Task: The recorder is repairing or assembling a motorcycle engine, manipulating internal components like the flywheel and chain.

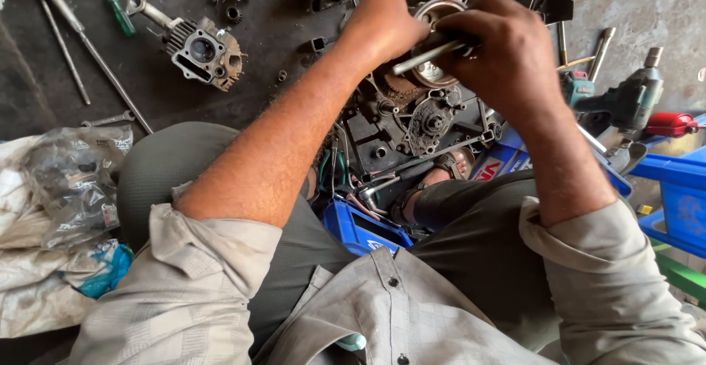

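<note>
Both hands at the engine block, floor workshop.

We see our right hand [507, 56] closed tight in a grip on a metal rod [426, 57], held across the round opening [434, 12] at the far end of the engine block [412, 122]. Our left hand [382, 23] is curled against that opening's rim, just left of the rod; whether it clasps anything we cannot tell. Well left of both lie a cylinder head [202, 50] and a green-handled screwdriver [118, 8]; right of them, a power drill [625, 100].
</note>
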